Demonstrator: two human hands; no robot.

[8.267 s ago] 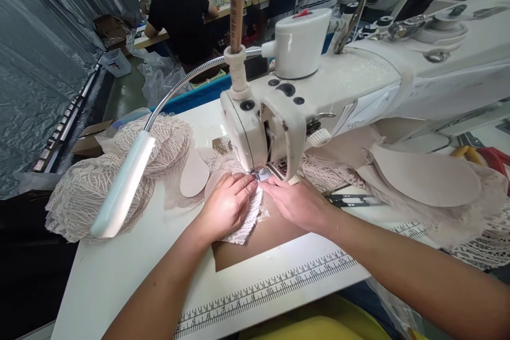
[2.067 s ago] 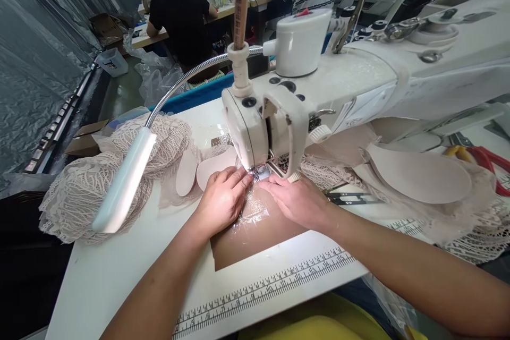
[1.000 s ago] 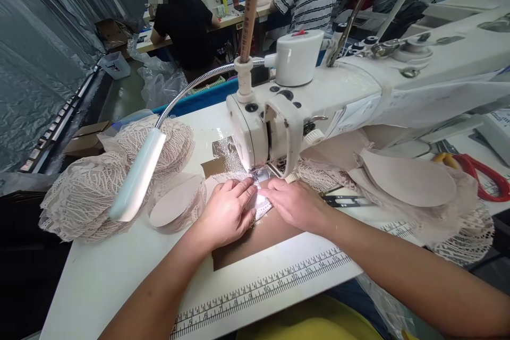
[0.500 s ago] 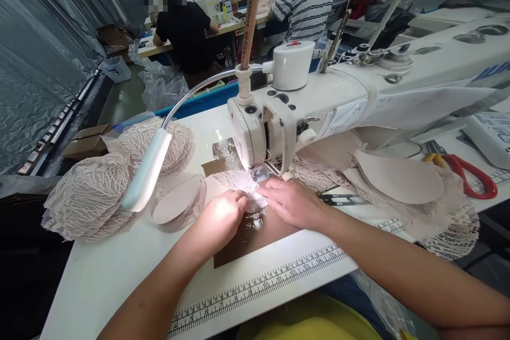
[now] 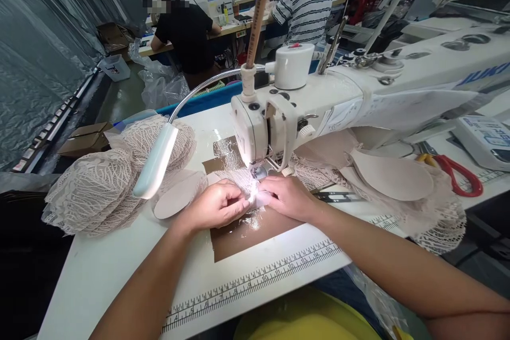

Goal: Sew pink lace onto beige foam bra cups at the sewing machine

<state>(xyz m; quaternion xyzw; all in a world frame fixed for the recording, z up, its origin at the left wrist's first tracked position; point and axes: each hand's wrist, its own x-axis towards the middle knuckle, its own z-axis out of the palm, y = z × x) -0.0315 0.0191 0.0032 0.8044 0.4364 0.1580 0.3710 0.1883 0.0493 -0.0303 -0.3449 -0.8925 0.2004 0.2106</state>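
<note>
A piece of pale lace fabric lies under the needle end of the white sewing machine, brightly lit there. My left hand pinches the near edge of the lace between thumb and fingers. From the other side my right hand grips the same edge, its fingertips close to the presser foot. A smooth pale cup piece rests left of my left hand. Beneath the hands is a shiny brown sheet on the white table. The fingertips' exact hold is washed out by glare.
Stacked lace pieces stand at the left behind a lamp head. To the right are thread snips, cup pieces and red-handled scissors. A printed ruler runs along the front edge. Two people sit at machines beyond.
My left hand has turned and shifted slightly left, its thumb now stretched toward the lace edge. The fabric's near edge is gathered up between both hands. The view has shifted slightly.
</note>
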